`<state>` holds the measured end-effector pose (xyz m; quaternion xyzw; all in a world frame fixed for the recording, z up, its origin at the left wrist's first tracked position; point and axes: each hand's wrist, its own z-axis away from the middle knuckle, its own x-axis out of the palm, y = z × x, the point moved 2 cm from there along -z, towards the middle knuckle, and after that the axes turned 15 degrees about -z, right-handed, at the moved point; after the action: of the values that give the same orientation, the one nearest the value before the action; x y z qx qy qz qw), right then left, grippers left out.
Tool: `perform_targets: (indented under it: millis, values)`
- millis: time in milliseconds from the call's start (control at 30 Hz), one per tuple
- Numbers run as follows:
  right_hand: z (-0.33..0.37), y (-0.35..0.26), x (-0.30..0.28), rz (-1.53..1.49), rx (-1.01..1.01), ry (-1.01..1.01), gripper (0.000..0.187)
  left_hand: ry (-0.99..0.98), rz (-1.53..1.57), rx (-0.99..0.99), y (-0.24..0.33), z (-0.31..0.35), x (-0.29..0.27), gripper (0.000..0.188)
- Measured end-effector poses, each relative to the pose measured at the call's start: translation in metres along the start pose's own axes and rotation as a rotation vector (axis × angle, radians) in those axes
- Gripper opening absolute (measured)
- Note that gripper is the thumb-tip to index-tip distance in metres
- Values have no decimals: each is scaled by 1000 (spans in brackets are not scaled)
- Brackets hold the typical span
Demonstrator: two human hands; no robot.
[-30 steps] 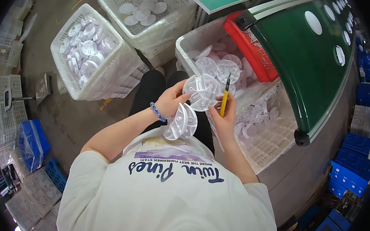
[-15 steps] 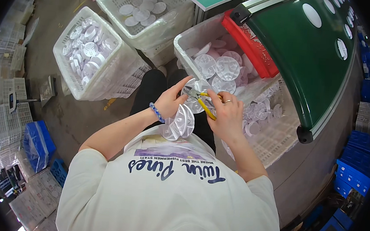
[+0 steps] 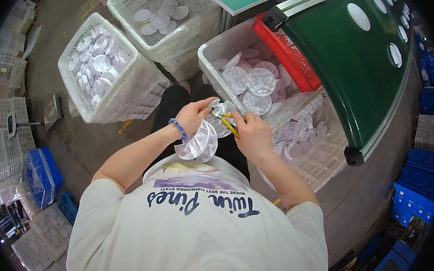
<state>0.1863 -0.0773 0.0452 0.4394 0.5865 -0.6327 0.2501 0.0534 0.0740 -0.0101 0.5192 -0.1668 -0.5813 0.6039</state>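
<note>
My left hand [image 3: 193,117], a blue beaded bracelet at its wrist, is closed on a cluster of clear plastic disc parts [image 3: 200,143], which hangs below the fingers in front of my shirt. Yellow-handled cutting pliers [image 3: 230,127] are gripped in my right hand [image 3: 253,137], which wears a ring. The pliers' jaws reach in among the plastic pieces beside my left fingertips; what exactly lies between the blades is hard to make out.
Left stands a white basket [image 3: 147,93] of white caps, with another white basket [image 3: 185,51] of discs behind it. Ahead, a lined bin [image 3: 205,56] holds clear discs under a red tray [image 3: 288,55]. A lower basket [image 3: 325,166] and a green conveyor belt [image 3: 352,69] are right.
Both hands and the plastic parts have shifted slightly left in view. The pliers' handles look closer together, and their jaws are now partly hidden among the plastic pieces.
</note>
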Motion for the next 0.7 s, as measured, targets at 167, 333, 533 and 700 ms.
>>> perform_targets:
  millis: [167,333,533,700]
  values:
    - [19,23,7,-188,96,-99,45,-76,-79,-25,-16,-13,7,33]
    - [83,72,-14,-681,370,48,53,-422,-343,-119,-18,-39,-5,32]
    - [101,82,-25,-1331,664,491,40,-239,-479,140,109,-170,23,47]
    - [108,81,-19,-1326,680,575,43,-378,-522,406,110,-191,34,54]
